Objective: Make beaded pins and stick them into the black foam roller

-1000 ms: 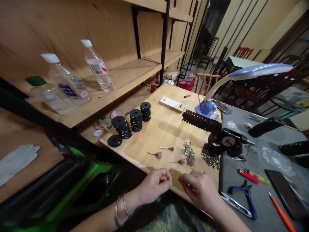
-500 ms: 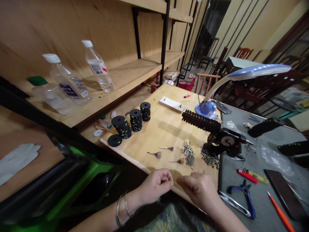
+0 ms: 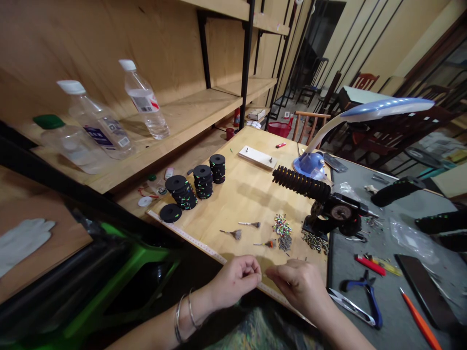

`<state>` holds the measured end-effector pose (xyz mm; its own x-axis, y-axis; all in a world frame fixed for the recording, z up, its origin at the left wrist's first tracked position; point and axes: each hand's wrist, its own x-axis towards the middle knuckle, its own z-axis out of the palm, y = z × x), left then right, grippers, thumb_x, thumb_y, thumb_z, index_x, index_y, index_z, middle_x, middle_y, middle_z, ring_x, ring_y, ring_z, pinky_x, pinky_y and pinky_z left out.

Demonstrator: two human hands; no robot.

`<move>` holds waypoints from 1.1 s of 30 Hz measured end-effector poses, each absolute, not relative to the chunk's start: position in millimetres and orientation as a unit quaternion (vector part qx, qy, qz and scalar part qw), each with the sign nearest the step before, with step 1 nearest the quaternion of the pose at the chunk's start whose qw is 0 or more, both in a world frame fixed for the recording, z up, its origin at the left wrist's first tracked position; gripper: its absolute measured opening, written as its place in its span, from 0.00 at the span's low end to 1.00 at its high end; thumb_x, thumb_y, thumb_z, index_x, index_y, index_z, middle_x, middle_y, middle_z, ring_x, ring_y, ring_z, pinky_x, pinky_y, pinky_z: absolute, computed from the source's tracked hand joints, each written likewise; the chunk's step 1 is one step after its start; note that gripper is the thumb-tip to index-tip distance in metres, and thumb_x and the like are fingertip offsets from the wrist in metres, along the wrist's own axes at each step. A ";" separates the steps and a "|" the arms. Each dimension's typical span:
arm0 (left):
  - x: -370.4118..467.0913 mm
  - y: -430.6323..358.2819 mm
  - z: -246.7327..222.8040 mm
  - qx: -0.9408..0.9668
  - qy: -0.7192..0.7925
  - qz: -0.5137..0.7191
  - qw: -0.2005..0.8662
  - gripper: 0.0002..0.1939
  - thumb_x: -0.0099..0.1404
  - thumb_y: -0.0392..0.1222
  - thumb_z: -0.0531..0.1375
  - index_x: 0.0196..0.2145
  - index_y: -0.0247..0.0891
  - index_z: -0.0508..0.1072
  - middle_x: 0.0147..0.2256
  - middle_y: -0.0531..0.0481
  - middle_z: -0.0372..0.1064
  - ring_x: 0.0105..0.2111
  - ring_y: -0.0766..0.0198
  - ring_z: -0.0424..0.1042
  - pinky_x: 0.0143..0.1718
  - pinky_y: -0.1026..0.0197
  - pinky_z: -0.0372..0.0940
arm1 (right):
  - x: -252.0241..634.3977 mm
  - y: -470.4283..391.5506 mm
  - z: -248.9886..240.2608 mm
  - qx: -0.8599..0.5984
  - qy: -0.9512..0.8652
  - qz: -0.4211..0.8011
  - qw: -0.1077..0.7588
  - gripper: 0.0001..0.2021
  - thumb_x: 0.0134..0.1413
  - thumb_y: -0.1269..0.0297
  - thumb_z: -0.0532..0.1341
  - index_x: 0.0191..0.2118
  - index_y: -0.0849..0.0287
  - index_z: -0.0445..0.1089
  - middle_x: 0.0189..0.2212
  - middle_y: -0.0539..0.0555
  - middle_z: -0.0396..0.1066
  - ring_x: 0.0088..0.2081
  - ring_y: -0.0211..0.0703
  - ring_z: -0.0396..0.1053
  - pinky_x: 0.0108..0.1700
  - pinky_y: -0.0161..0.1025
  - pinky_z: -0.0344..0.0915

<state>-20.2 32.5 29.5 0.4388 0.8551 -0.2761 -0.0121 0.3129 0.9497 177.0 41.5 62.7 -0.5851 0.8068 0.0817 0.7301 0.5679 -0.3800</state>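
My left hand (image 3: 237, 277), with two bangles on its wrist, is closed in a pinch above the table's front edge. Just to its right, my right hand (image 3: 297, 279) is closed the same way, a small gap between them. Whatever the fingertips pinch is too small or hidden to make out. Beyond the hands lie an orange-headed bundle of fine pieces (image 3: 270, 243), two grey bundles, a pile of colourful beads (image 3: 281, 224), a heap of small grey bits (image 3: 285, 242) and brassy metal pieces (image 3: 314, 241). A black winding device (image 3: 339, 210) carries a ribbed black roll (image 3: 301, 183).
Stacked black foam spools (image 3: 177, 183) stand at the left edge. A blue lamp (image 3: 308, 163) rises behind the device. On the grey mat (image 3: 339, 272) are blue-handled pliers (image 3: 372, 299), scissors-like metal tool (image 3: 352, 307), a red knife (image 3: 370, 265) and an orange pen-shaped tool (image 3: 419, 318). Bottles (image 3: 146, 104) line the shelf.
The view has shifted slightly, so the table and its objects appear a little further left. Both hands keep their closed pose and nearly the same place.
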 end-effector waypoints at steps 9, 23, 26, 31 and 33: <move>-28.8 36.8 26.5 0.495 0.438 0.328 0.675 0.07 0.59 0.41 0.57 0.28 0.35 0.65 0.18 0.61 0.52 0.19 0.72 0.50 0.21 0.67 0.45 | 194.4 49.3 87.6 -0.435 -0.875 0.185 0.106 0.07 0.59 0.72 0.52 0.38 0.59 0.66 0.29 0.54 0.73 0.29 0.42 0.70 0.31 0.35 0.62; -29.6 43.8 23.0 0.502 0.426 0.346 0.669 0.08 0.60 0.43 0.57 0.28 0.36 0.64 0.18 0.62 0.51 0.18 0.72 0.49 0.20 0.67 0.44 | 208.0 56.1 102.5 -0.419 -0.888 0.165 0.095 0.10 0.62 0.73 0.47 0.35 0.57 0.64 0.28 0.55 0.71 0.30 0.42 0.69 0.32 0.36 0.62; -29.9 44.0 21.8 0.497 0.426 0.347 0.672 0.07 0.60 0.42 0.56 0.29 0.36 0.64 0.18 0.62 0.51 0.18 0.72 0.48 0.20 0.67 0.44 | 206.0 57.0 105.7 -0.417 -0.889 0.166 0.092 0.09 0.61 0.73 0.48 0.36 0.58 0.63 0.29 0.56 0.71 0.32 0.44 0.69 0.33 0.37 0.62; -30.4 46.2 22.6 0.496 0.426 0.355 0.668 0.07 0.60 0.42 0.57 0.28 0.36 0.64 0.18 0.62 0.50 0.19 0.72 0.48 0.21 0.67 0.44 | 206.7 59.9 104.8 -0.422 -0.891 0.144 0.085 0.10 0.63 0.72 0.48 0.33 0.58 0.63 0.28 0.56 0.71 0.31 0.44 0.68 0.32 0.38 0.61; -30.0 47.7 23.3 0.498 0.424 0.358 0.667 0.07 0.60 0.42 0.57 0.29 0.36 0.64 0.18 0.62 0.50 0.19 0.72 0.49 0.21 0.67 0.45 | 207.7 61.2 104.9 -0.419 -0.892 0.144 0.087 0.10 0.63 0.72 0.48 0.33 0.58 0.64 0.28 0.56 0.72 0.30 0.44 0.69 0.32 0.37 0.61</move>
<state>-30.0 47.7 23.3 0.3845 0.8990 -0.2095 -0.0550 0.2489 0.9670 207.7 61.2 104.9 -0.6341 0.7724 0.0354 0.7221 0.6080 -0.3300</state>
